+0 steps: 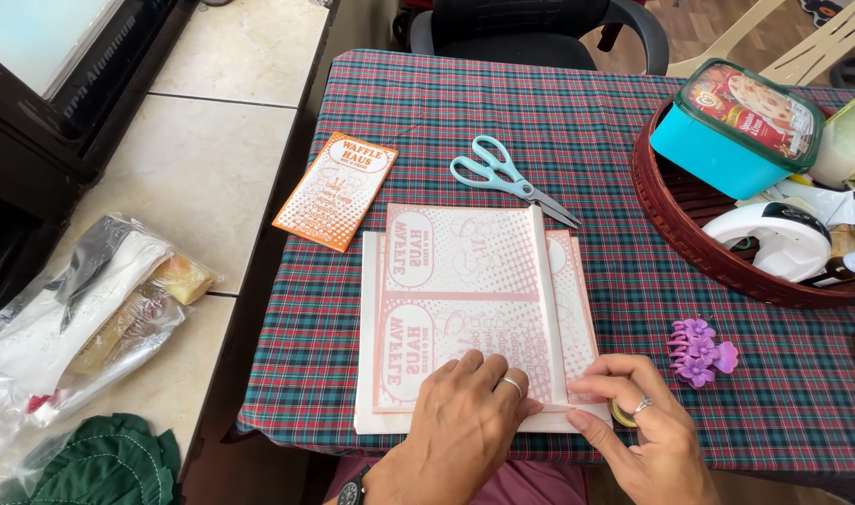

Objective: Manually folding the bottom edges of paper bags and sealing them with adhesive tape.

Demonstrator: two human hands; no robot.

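Note:
A stack of white paper sheets [465,299] printed in faded pink lies on the plaid tablecloth [558,122], its right strip folded over along a crease. My left hand [469,411] presses flat on the lower part of the stack, a ring on one finger and a watch at the wrist. Just to its right, my right hand [633,421] pinches the folded edge near the bottom right corner, also wearing a ring. Something yellow and round, mostly hidden, shows under my right hand.
Teal-handled scissors [511,178] lie behind the stack. An orange printed paper bag [336,190] sits to the left. A purple flower hair clip [698,348] is at right. A dark red woven tray [675,224] holds a teal tub [731,131] and other items. Plastic bags [72,318] rest on the tiled counter.

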